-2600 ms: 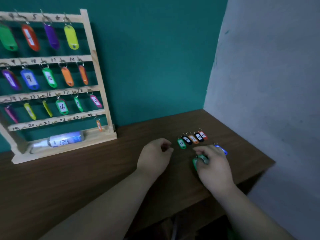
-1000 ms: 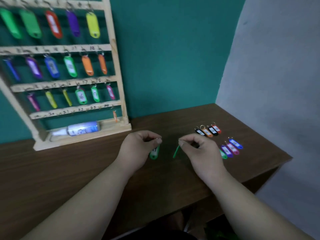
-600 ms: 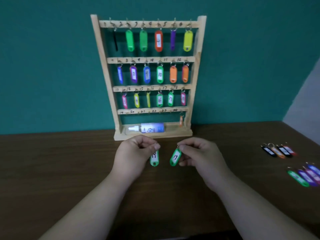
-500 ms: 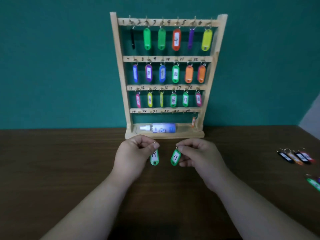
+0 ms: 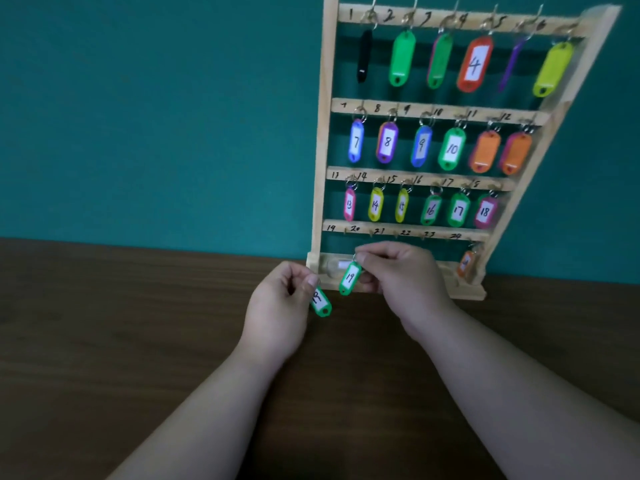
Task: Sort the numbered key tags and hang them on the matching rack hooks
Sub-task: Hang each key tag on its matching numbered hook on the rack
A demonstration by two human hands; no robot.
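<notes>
A wooden rack [image 5: 321, 133] with four numbered hook rows leans on the teal wall. Coloured tags fill the top three rows, numbers 1 to 18. On the bottom row, marked 19 to 24, only an orange tag [image 5: 466, 263] hangs at the right end. My right hand [image 5: 401, 278] pinches the ring of a green tag marked 19 [image 5: 350, 278], dangling just below the rack's bottom row, left side. My left hand [image 5: 282, 306] pinches another green tag [image 5: 321, 302] lower and left, its number partly hidden by my thumb.
The rack stands on a dark wooden table [image 5: 138, 341]. A small bottle [image 5: 337, 266] lies on the rack's base shelf, mostly hidden behind my right hand. The teal wall [image 5: 156, 116] fills the left.
Both hands have carried their green tags forward and up to the rack's base, the right one higher. The view has shifted left and closer; the loose tags on the right are out of view.
</notes>
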